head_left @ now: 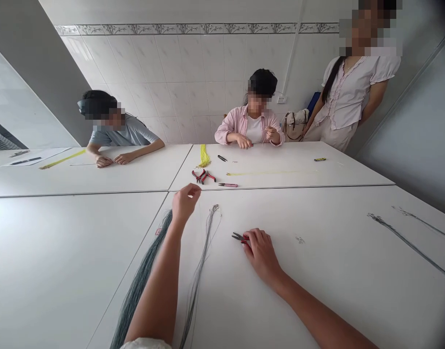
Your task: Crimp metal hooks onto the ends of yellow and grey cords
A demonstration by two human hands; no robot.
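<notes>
Grey cords (200, 264) with what look like small fittings (215, 208) at one end lie between the left grip (185, 203) and the right grip (261, 248); with similar strands (407, 244) set out well to the right of the right grip and a thick dark bundle (142, 276) beside the left, I'd judge some are done and many remain. The right grip is curled round red-handled pliers (239, 237), their jaws parted, while the left is drawn into a pinch, and whether it holds anything I cannot tell
</notes>
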